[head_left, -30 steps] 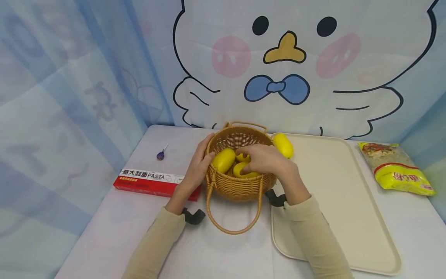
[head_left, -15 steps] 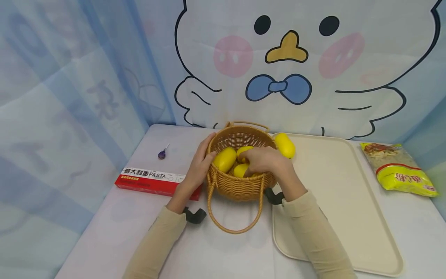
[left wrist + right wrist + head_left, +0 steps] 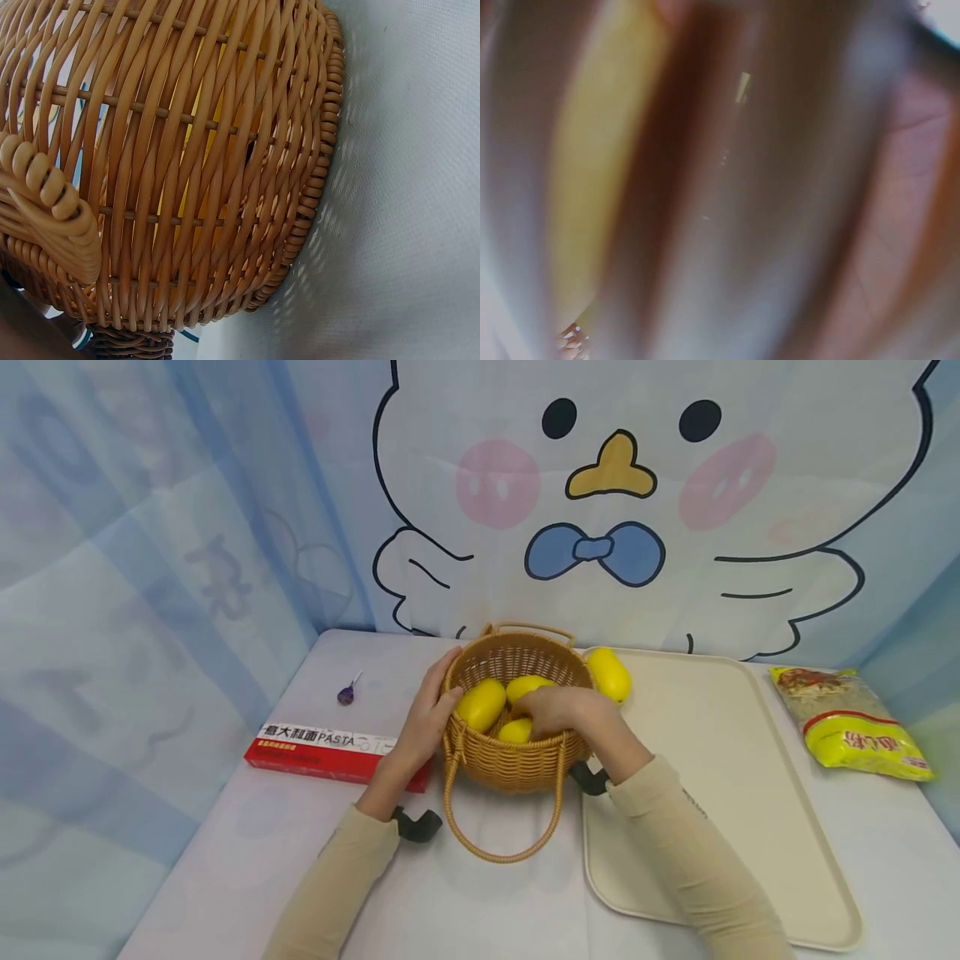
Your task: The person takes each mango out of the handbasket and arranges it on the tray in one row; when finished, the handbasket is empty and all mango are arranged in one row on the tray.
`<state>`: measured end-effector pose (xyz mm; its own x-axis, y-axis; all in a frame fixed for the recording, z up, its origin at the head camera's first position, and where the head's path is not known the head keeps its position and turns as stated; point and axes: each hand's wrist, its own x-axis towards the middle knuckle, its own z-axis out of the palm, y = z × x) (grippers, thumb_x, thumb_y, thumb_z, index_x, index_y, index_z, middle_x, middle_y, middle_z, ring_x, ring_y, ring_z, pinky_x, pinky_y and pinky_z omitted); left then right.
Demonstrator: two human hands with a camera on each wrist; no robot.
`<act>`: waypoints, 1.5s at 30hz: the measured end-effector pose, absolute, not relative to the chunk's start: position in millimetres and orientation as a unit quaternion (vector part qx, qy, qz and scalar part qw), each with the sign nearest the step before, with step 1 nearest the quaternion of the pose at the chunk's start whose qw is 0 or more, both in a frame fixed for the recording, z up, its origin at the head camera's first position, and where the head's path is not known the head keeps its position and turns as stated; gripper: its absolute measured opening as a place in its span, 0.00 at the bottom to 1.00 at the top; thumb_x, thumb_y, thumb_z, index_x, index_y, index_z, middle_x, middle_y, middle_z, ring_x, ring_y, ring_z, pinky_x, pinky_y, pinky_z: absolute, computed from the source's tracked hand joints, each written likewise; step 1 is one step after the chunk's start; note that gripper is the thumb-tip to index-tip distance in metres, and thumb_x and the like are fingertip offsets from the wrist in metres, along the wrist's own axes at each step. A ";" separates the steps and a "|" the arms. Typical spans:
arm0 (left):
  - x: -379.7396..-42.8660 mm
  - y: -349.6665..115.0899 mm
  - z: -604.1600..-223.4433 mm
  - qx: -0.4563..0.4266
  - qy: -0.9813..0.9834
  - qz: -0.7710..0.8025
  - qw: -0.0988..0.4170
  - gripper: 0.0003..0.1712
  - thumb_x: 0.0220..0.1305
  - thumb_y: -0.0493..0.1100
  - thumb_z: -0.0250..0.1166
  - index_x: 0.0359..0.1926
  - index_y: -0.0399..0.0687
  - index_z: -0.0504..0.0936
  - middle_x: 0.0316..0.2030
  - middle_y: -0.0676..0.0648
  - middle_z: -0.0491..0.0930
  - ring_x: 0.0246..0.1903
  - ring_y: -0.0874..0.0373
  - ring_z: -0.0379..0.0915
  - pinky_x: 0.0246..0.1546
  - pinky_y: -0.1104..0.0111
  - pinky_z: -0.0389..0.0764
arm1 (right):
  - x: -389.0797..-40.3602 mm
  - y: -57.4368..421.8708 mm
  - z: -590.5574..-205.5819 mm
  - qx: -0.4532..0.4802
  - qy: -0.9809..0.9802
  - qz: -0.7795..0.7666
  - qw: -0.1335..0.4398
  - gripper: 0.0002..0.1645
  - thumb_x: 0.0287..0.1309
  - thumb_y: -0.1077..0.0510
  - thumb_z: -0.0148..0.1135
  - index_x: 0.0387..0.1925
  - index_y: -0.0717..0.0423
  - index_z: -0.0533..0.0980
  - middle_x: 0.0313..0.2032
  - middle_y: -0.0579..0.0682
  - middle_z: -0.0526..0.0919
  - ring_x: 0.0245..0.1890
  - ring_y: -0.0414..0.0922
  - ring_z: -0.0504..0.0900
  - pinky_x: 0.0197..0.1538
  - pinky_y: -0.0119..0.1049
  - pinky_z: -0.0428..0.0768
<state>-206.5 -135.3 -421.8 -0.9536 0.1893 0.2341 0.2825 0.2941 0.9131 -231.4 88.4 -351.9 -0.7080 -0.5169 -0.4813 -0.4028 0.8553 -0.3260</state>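
Note:
A round wicker basket (image 3: 517,764) stands mid-table, its front handle hanging down towards me. My left hand (image 3: 429,714) grips its left rim, thumb over the edge and fingers along the outside. In the basket lie yellow mangoes: one at the left (image 3: 482,704), one at the back (image 3: 528,687) and one at the front (image 3: 516,731). My right hand (image 3: 558,710) reaches down inside the right half, fingers curled on the front mango and hiding part of it. Blurred weave fills much of the right wrist view, with a yellow mango (image 3: 592,165) behind it.
Right of the basket lies a cream tray (image 3: 720,793), with another mango (image 3: 609,675) at its back left corner. A yellow bag (image 3: 855,722) sits farther right. To the left are a red pasta box (image 3: 322,760) and a lollipop (image 3: 346,694). A printed curtain (image 3: 600,602) hangs behind.
My right hand has moved lower into the basket, its fingers closing around the front mango, and the back mango shows more. My left hand stays on the rim.

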 end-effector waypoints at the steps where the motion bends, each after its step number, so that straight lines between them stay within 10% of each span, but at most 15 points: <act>1: -206.5 -135.6 -421.7 -0.147 -0.802 -0.577 0.038 0.34 0.75 0.43 0.46 0.78 0.61 0.50 0.78 0.50 0.50 0.76 0.49 0.50 0.76 0.51 0.56 | -231.8 88.2 -352.1 -0.249 0.917 -0.100 0.295 0.25 0.56 0.56 0.67 0.57 0.43 0.79 0.51 0.44 0.83 0.50 0.46 0.76 0.61 0.46 0.74; 25: -209.3 -135.4 -430.7 -0.159 -0.802 -0.573 0.059 0.33 0.74 0.49 0.47 0.76 0.75 0.51 0.76 0.60 0.53 0.75 0.57 0.53 0.75 0.53 0.60 | -235.6 87.9 -357.5 -0.287 0.922 -0.176 0.192 0.40 0.47 0.54 0.70 0.66 0.44 0.73 0.61 0.46 0.78 0.56 0.48 0.76 0.62 0.48 0.75; 45: -184.1 -132.2 -392.3 -0.154 -0.803 -0.575 0.029 0.34 0.74 0.43 0.45 0.79 0.53 0.50 0.78 0.48 0.50 0.76 0.49 0.50 0.75 0.50 0.57 | -230.3 93.8 -352.4 -0.291 0.902 -0.315 0.049 0.45 0.52 0.52 0.69 0.72 0.45 0.64 0.68 0.45 0.71 0.64 0.46 0.72 0.68 0.48 0.72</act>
<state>-184.1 -132.2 -392.3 -0.9511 0.2129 0.2238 0.2805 0.2916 0.9145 -230.3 93.8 -352.4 -0.8257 -0.5560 0.0958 -0.4945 0.6316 -0.5971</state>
